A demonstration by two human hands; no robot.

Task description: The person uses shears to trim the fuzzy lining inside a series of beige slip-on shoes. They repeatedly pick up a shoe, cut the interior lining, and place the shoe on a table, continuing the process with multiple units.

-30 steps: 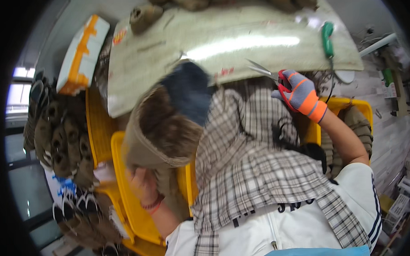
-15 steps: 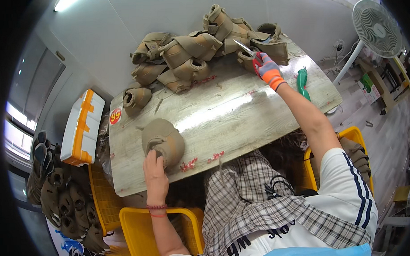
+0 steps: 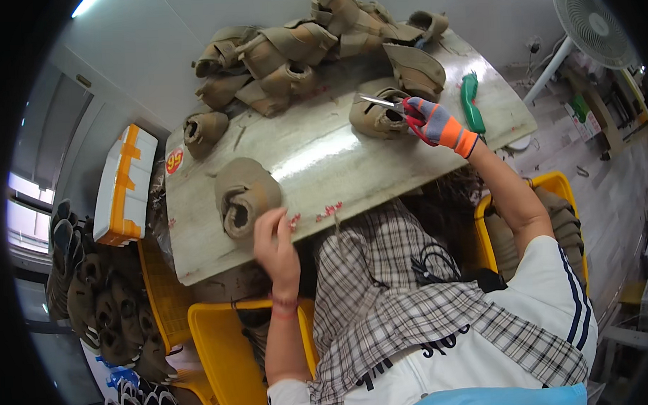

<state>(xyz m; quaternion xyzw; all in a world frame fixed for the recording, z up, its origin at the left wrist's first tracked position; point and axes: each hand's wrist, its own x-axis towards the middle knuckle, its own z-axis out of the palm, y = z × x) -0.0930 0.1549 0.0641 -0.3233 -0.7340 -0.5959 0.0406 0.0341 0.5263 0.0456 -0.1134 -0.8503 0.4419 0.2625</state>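
My right hand (image 3: 441,124), in a grey and orange glove, is closed round red-handled scissors (image 3: 415,122). Their blades point left, over the opening of a tan shoe upper (image 3: 367,119). Another upper (image 3: 413,69) leans upright right behind that one. My bare left hand (image 3: 274,247) is at the table's front edge, holding nothing, its fingers loosely bent and somewhat blurred. Just beyond those fingers a tan shoe upper (image 3: 246,191) rests on the table, its opening toward me.
More uppers (image 3: 283,50) are heaped along the table's (image 3: 308,160) far side. A green-handled tool (image 3: 470,101) lies at the right. Yellow crates (image 3: 222,349) flank my legs. A white box (image 3: 126,184) with orange tape stands left, a fan (image 3: 592,22) far right.
My left hand has let go of the near upper and drawn back to the right. My right hand has come nearer with the scissors, and an upper from the heap has moved nearer too.
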